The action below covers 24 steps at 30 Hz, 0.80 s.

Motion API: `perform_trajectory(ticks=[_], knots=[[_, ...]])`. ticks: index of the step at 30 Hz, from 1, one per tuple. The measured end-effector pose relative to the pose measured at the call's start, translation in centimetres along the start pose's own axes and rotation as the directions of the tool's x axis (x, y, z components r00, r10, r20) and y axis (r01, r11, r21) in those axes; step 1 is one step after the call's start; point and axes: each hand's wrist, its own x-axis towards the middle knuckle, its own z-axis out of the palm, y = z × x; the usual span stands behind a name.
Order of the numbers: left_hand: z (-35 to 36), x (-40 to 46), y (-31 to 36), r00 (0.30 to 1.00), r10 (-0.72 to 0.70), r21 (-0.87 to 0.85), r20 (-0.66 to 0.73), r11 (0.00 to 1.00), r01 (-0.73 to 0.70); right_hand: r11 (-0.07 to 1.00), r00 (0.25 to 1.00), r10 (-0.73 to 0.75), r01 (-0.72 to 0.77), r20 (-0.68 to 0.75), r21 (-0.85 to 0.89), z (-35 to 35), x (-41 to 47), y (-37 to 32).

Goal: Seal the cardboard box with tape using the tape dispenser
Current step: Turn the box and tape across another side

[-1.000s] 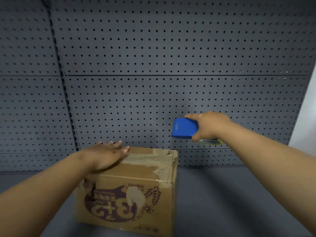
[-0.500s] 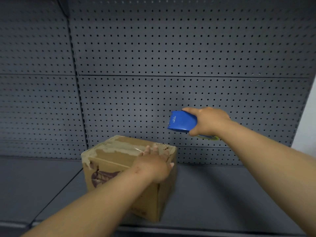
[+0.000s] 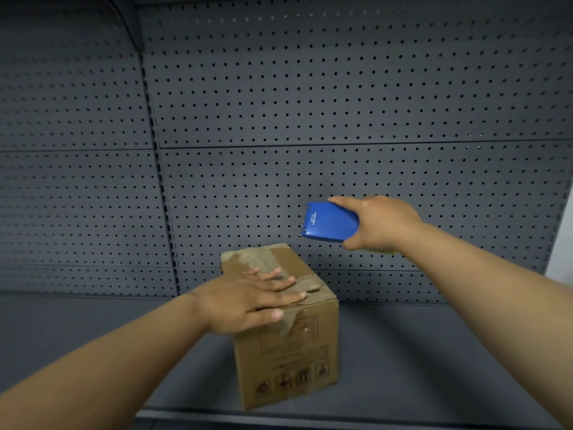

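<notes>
A small brown cardboard box (image 3: 288,349) stands on a grey shelf, one corner turned toward me, with old tape scraps on its top and a strip hanging over the front edge. My left hand (image 3: 251,301) lies flat on the box's top, fingers spread. Up and to the right of the box, in the air, my right hand (image 3: 379,223) grips a blue tape dispenser (image 3: 330,222), its blue end pointing left. A bit of yellow-green shows under that hand. The dispenser does not touch the box.
The grey shelf board (image 3: 418,361) runs left and right of the box, its front edge (image 3: 310,420) close to me. A grey pegboard wall (image 3: 310,103) rises right behind the box. A pale wall strip (image 3: 561,249) shows at far right.
The box has turned so a narrow side with symbols faces me instead of the printed side. My left hand shifted across its top. The right hand with the dispenser stayed almost in place.
</notes>
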Motion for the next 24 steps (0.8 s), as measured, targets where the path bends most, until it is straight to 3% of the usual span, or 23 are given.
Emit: perform_trajectory(ticks=[5,11,13,14,15,16,18,21,22,24], knots=[[0.5,-2.4,-3.9,0.998,0.060,0.110,-0.011,0.992,-0.058,0.998,0.998,-0.059,0.059,0.015,0.023,0.7,0.6,-2.0],[1.6,-3.9,-7.5,0.994,0.031,0.038,-0.108,0.999,-0.027,0.987,0.989,-0.145,0.143,0.013,0.076,0.9,1.7,-5.0],[1.8,-4.0,-7.9,0.983,-0.031,-0.062,-0.178,0.998,0.021,0.981,0.985,-0.170,0.169,0.006,0.090,0.8,1.9,-6.0],[1.7,-3.9,-7.8,0.958,-0.136,-0.202,-0.252,0.976,0.085,0.978,0.983,-0.183,0.182,0.000,0.097,0.7,2.0,-6.5],[1.4,-3.6,-7.6,0.903,-0.295,-0.423,-0.313,0.894,0.146,0.975,0.980,-0.197,0.197,-0.009,0.101,0.7,2.1,-7.0],[1.0,-3.3,-7.2,0.828,-0.459,-0.668,-0.322,0.730,0.144,0.972,0.977,-0.212,0.213,-0.018,0.101,0.6,2.1,-7.6],[0.1,-2.4,-6.9,0.746,-0.633,-0.955,-0.206,0.298,-0.011,0.966,0.970,-0.241,0.242,-0.030,0.095,0.6,2.1,-8.7],[-0.9,-1.4,-7.0,0.757,-0.648,-0.956,-0.090,-0.155,-0.247,0.958,0.962,-0.268,0.272,-0.049,0.093,0.4,2.1,-10.3],[-1.1,-1.3,-7.1,0.769,-0.636,-0.926,-0.067,-0.247,-0.285,0.957,0.960,-0.274,0.278,-0.055,0.086,0.3,2.1,-10.6],[-1.4,-1.2,-7.2,0.778,-0.626,-0.890,-0.052,-0.324,-0.321,0.955,0.956,-0.286,0.290,-0.065,0.063,0.2,2.0,-11.2]])
